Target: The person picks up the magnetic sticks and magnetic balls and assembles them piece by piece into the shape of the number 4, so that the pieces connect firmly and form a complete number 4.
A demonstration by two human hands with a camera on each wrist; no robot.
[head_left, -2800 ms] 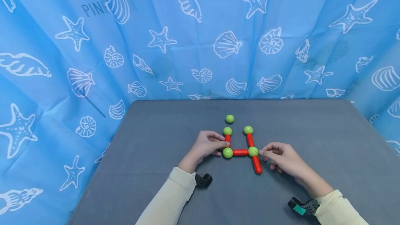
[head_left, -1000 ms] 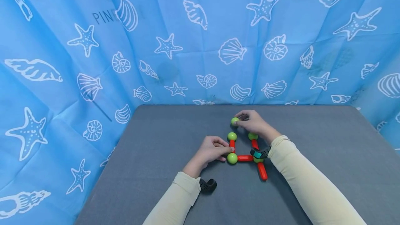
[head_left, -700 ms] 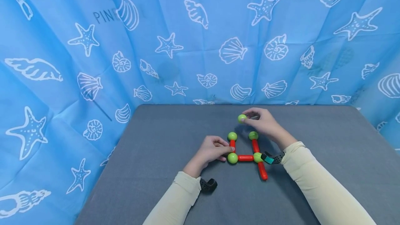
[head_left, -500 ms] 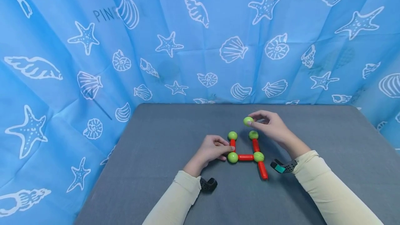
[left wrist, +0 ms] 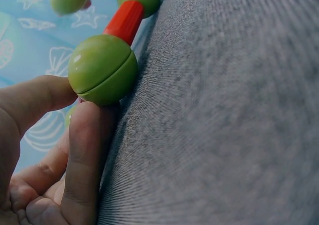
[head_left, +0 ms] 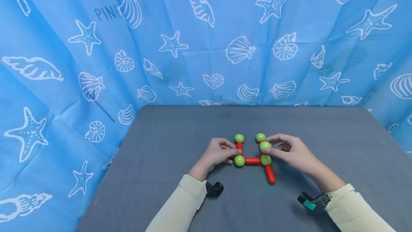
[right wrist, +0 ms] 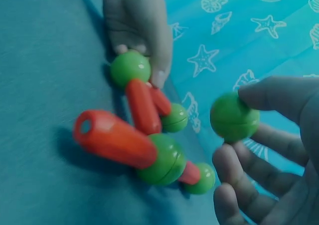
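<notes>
A toy frame of red rods and green balls lies on the table, shaped like a U. My left hand [head_left: 216, 155] pinches its left red rod [head_left: 239, 147], close to the lower left green ball [head_left: 239, 160]. A cross rod [head_left: 252, 160] leads to the lower right ball [head_left: 265, 160], from which a red rod [head_left: 270, 174] sticks out toward me, its near end bare. Between thumb and fingers, my right hand [head_left: 294, 153] holds a loose green ball [right wrist: 234, 116] above the frame's right side. In the head view this ball partly covers the right upper rod.
The frame's far ends carry an upper left ball [head_left: 239, 138] and an upper right ball [head_left: 260, 137]. A grey cloth covers the table [head_left: 180, 128]. Behind it hangs a blue curtain [head_left: 199, 56] with shells and starfish.
My right hand has picked the loose green ball up from behind the frame and brought it right, then nearer, over the frame's right side. The left hand keeps its hold.
</notes>
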